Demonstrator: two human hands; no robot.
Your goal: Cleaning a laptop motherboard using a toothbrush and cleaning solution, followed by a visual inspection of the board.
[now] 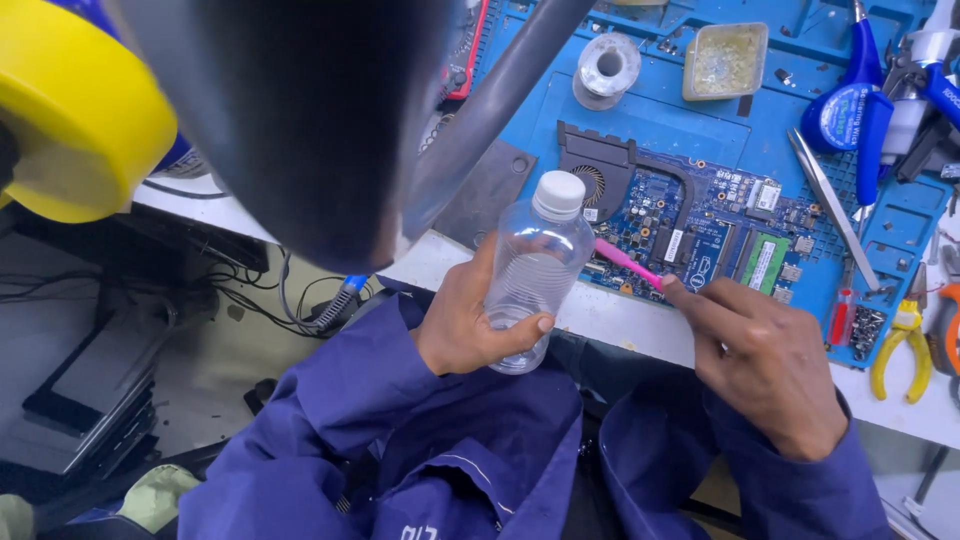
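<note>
Left hand (470, 325): yours, wrapped around the clear plastic bottle (535, 275), thumb across its front and fingers behind, so it is clamped on the bottle's lower half. You hold the bottle upright just left of the circuit board (700, 235), at the near edge of the tabletop (620, 325). Its white screw cap (558, 192) is on; the ribbed wall is transparent, and only a small amount of clear liquid seems to sit at the bottom.

Circuit board: blue, densely populated, with a black fan housing (595, 165) at its left end and a green memory module (765, 262) toward its right. It lies flat on a blue work mat (640, 115).

Right hand (770, 365): yours, fingers pinched together on a pink brush (628, 263), whose far end reaches the near left edge of the board, just right of the bottle.

Step, as judged: brush-cleaning the board, with the bottle held ready. Wetting the brush would call for uncapping the bottle first, which both occupied hands make awkward.

Right of the board: metal tweezers (830, 205), blue-handled cutters (860, 110), yellow-handled pliers (905, 345).
</note>
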